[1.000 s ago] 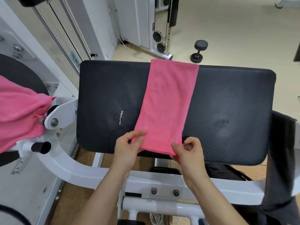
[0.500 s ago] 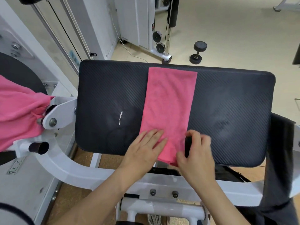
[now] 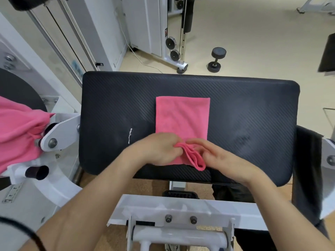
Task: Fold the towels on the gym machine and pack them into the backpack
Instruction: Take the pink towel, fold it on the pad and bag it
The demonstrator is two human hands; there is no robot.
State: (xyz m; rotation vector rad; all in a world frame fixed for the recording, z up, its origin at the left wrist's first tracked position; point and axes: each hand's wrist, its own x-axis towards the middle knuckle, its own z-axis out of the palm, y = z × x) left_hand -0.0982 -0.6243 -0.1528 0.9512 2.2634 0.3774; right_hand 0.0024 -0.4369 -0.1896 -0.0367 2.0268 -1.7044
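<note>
A pink towel (image 3: 182, 116) lies as a narrow folded strip along the middle of the black pad (image 3: 244, 115) of the gym machine. Its far end stops short of the pad's far edge, and its near end is bunched into a loose roll just inside the near edge. The left hand (image 3: 155, 151) curls its fingers round that bunched end and pinches it. The right hand (image 3: 223, 158) rests fairly straight, relaxed fingers against the roll's right side, touching without gripping.

The step in hand looks like folding the near end over toward the far end. To do it well, the bunched layers should be flattened first. Each hand should then take a near corner so the edges land flush and the sides stay in line. A flat press along the crease would set the soft cloth.

A second pink towel (image 3: 18, 131) hangs crumpled on the machine's left side. Dark fabric (image 3: 306, 160) hangs past the pad's right edge; whether it is the backpack cannot be told.
</note>
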